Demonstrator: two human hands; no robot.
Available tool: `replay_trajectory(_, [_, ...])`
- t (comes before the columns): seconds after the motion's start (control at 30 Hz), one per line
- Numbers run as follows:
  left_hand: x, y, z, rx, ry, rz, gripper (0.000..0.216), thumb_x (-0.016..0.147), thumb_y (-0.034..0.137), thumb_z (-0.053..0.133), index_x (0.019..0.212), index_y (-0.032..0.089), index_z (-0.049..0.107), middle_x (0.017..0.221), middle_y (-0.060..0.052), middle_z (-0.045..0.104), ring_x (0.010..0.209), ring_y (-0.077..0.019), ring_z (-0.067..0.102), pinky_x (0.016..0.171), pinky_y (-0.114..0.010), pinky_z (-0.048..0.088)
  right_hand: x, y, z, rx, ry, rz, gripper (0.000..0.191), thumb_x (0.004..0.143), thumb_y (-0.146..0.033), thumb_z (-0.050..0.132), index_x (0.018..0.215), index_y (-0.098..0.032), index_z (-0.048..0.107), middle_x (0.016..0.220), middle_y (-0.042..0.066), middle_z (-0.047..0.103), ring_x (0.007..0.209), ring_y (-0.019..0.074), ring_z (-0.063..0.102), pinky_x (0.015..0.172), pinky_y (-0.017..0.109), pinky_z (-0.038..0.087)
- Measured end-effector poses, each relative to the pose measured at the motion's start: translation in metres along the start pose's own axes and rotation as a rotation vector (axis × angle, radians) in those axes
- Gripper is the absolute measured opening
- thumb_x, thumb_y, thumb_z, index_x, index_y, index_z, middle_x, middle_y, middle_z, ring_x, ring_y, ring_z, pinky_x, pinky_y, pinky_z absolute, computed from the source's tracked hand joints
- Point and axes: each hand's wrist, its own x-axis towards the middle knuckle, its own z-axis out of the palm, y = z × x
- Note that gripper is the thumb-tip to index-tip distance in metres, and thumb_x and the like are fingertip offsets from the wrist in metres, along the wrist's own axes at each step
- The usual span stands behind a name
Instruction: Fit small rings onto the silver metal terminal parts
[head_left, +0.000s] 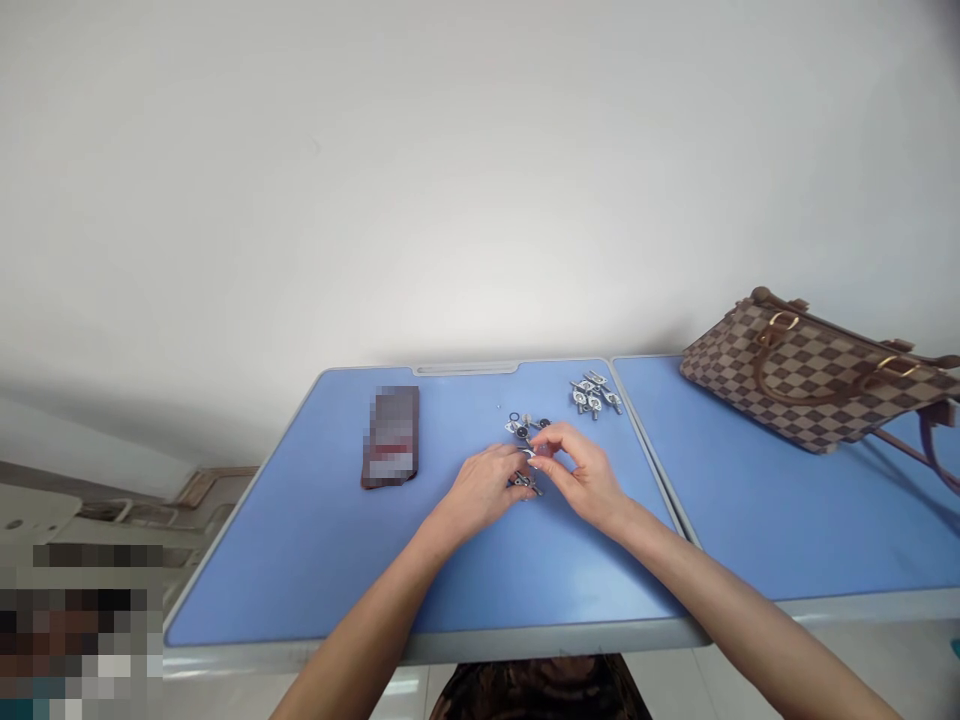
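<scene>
My left hand (pixel 487 482) and my right hand (pixel 579 465) meet over the middle of a blue table (pixel 315 560). Both have curled fingers pinched on a small metal part (pixel 526 482) held between them, just above the tabletop. A few more small metal parts and dark rings (pixel 525 425) lie just beyond my fingers. A pile of several similar metal parts (pixel 595 394) sits further back to the right.
A dark flat packet (pixel 391 437) lies on the table to the left. A brown checkered handbag (pixel 821 372) stands on a second blue table (pixel 787 530) at the right. A white wall (pixel 450 180) rises behind both tables.
</scene>
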Motion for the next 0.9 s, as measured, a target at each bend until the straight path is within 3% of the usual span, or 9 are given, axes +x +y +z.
replay_trajectory(0.1, [0.0000,0.0007,-0.0011,0.000,-0.005,-0.009,0.011,0.083,0.031,0.066,0.090,0.023,0.065,0.094,0.000,0.066,0.093,-0.0200,0.060,0.075,-0.028,0.045,0.0002,0.0017,0.0001,0.048,0.017,-0.003,0.012,0.090,-0.021,0.054,0.099,-0.023,0.061,0.090,0.003,0.064,0.084,0.0178,0.060,0.080,0.035,0.050])
replay_trajectory(0.23, [0.0002,0.0012,-0.0018,0.003,-0.007,-0.016,0.010,0.082,0.030,0.068,0.088,0.023,0.064,0.095,0.000,0.065,0.091,-0.0192,0.061,0.074,-0.028,0.045,0.0006,0.0038,-0.0024,0.118,-0.058,0.059,0.022,0.095,-0.022,0.044,0.111,-0.024,0.059,0.098,0.004,0.066,0.091,0.0173,0.062,0.083,0.035,0.051])
replay_trajectory(0.47, [0.0004,0.0015,-0.0006,0.003,0.003,-0.022,0.014,0.082,0.031,0.068,0.090,0.021,0.063,0.095,0.000,0.066,0.091,-0.0193,0.062,0.075,-0.029,0.046,0.0018,0.0028,-0.0040,-0.072,-0.042,-0.030,0.022,0.094,-0.024,0.048,0.114,-0.024,0.058,0.092,0.005,0.062,0.084,0.0182,0.059,0.080,0.035,0.051])
replay_trajectory(0.67, [0.0016,0.0058,-0.0028,0.013,-0.009,-0.050,0.015,0.083,0.030,0.066,0.095,0.021,0.063,0.096,-0.002,0.066,0.090,-0.0199,0.062,0.077,-0.030,0.047,0.0005,-0.0015,-0.0084,0.028,-0.154,-0.007,0.031,0.097,-0.020,0.039,0.126,-0.025,0.050,0.105,0.006,0.063,0.093,0.0172,0.061,0.085,0.035,0.051])
replay_trajectory(0.8, [0.0012,0.0055,-0.0026,0.015,-0.003,-0.040,0.013,0.084,0.031,0.063,0.092,0.021,0.063,0.095,-0.002,0.066,0.091,-0.0201,0.062,0.077,-0.030,0.047,0.0000,-0.0011,-0.0059,-0.109,-0.094,-0.087,0.026,0.095,-0.025,0.049,0.119,-0.025,0.057,0.099,0.007,0.064,0.090,0.0197,0.060,0.084,0.038,0.051])
replay_trajectory(0.9, [0.0007,0.0045,-0.0017,0.018,0.005,-0.047,0.014,0.084,0.033,0.063,0.091,0.020,0.063,0.094,-0.002,0.066,0.088,-0.0199,0.062,0.077,-0.031,0.047,0.0007,-0.0004,-0.0046,-0.111,-0.077,-0.086,0.025,0.096,-0.022,0.045,0.115,-0.026,0.060,0.098,0.007,0.062,0.088,0.0193,0.060,0.078,0.035,0.052])
